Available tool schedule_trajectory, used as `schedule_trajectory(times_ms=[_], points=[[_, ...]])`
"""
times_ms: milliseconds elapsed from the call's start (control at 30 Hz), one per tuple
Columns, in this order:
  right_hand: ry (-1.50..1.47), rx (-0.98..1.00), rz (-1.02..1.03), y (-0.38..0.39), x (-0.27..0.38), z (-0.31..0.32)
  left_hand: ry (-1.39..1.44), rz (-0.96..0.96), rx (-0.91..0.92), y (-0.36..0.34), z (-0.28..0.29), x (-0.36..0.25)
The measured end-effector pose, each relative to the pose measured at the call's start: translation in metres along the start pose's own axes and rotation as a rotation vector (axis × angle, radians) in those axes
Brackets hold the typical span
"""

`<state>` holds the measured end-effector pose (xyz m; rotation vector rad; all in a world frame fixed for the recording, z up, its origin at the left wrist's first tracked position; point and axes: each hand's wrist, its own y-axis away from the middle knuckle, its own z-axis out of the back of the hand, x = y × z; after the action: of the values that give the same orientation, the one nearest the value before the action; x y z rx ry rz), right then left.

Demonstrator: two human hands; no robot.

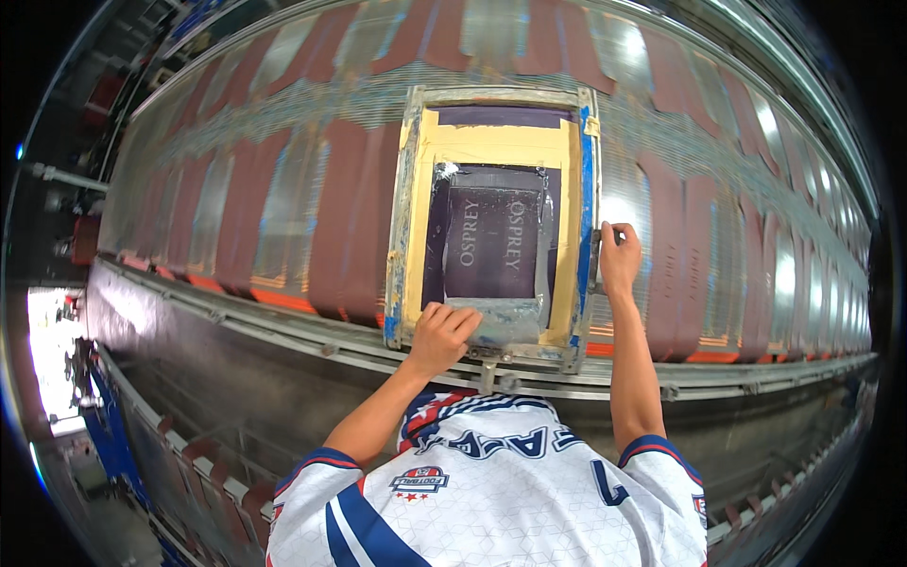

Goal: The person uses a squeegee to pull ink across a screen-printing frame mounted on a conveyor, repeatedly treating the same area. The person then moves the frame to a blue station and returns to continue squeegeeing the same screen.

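Observation:
A screen-printing frame (408,189), edged inside with cream tape, lies across the long table in front of me. Pale lettering shows in its dark purple mesh window (492,246). At the window's near end rests a squeegee (510,323) with a wide grey blade smeared with ink. My left hand (442,337) is closed over the squeegee's left end, its fingers curled on top. On the right, my right hand (619,257) has its fingers bent around a small dark fitting (596,248) at the frame's outer side; the fingers partly hide it.
Rows of maroon fabric pieces (354,217) lie flat on the shiny table on both sides of the frame. A metal rail (699,386) runs along the table's near edge, with a bracket (487,376) by the frame. Behind me stands another rack (203,463) holding maroon pieces.

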<state>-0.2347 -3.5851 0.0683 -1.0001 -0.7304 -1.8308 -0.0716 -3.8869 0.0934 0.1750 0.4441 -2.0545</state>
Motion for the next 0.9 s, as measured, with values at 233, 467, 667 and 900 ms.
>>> schedule_trajectory(times_ms=[233, 467, 667, 900], points=[[-0.117, -0.088, 0.178, -0.001, -0.069, -0.106, -0.068, 0.085, 0.195, -0.026, 0.004, 0.055], [-0.23, -0.093, 0.129, 0.005, -0.062, -0.12, -0.101, 0.042, 0.164, -0.01, -0.008, 0.089], [-0.024, -0.081, 0.011, 0.001, -0.067, -0.124, 0.058, 0.005, 0.338, -0.048, 0.005, 0.112], [-0.029, -0.092, 0.105, 0.008, -0.069, -0.139, -0.047, -0.038, 0.307, -0.173, -0.006, 0.218]])
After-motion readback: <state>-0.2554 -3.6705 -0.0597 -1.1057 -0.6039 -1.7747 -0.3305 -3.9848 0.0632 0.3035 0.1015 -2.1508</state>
